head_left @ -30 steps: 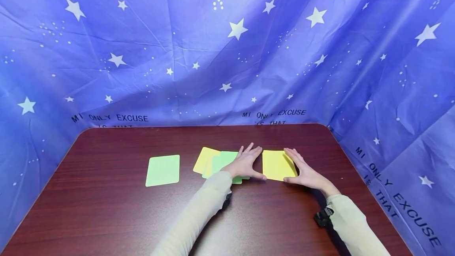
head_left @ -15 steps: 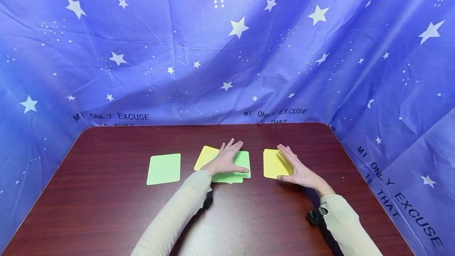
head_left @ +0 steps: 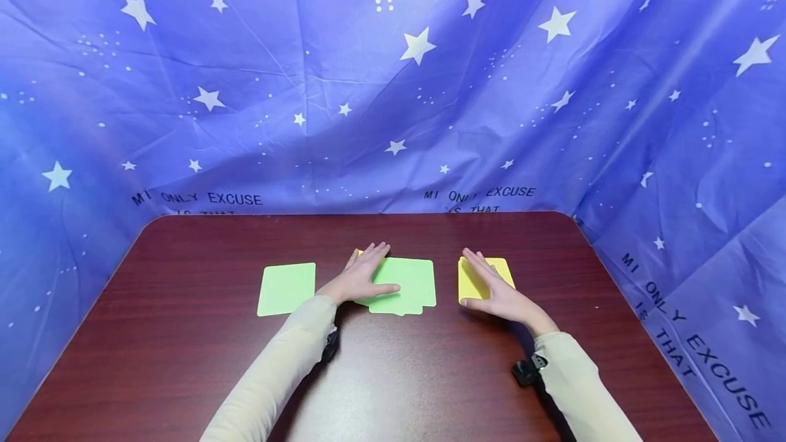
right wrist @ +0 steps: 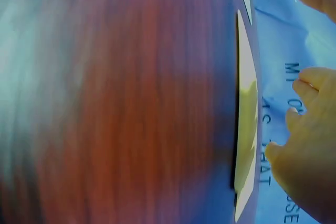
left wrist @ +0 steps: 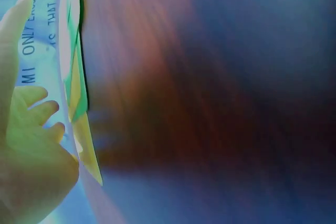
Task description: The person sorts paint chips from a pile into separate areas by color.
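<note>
Several green cards [head_left: 411,275] lie overlapped in the middle of the table. A yellow card [left wrist: 87,148] sticks out from under them at the left, mostly hidden by my left hand in the head view. My left hand [head_left: 359,278] hovers over the left part of this pile, thumb and fingers spread, holding nothing. On the right, yellow cards [head_left: 500,270] lie in a small stack, their edges slightly offset in the right wrist view. Above that stack my right hand [head_left: 494,288] stretches with fingers extended and thumb apart, gripping nothing.
A single green card [head_left: 286,289] lies flat at the left, close to my left wrist. The dark wooden table [head_left: 393,387] ends at a blue star-printed curtain [head_left: 344,74] behind and at both sides. Each wrist carries a small black camera [head_left: 527,371].
Both hands have moved left. My left hand went from the pile's right edge to its left end, uncovering green cards. My right hand slid from the yellow stack's right edge across it.
</note>
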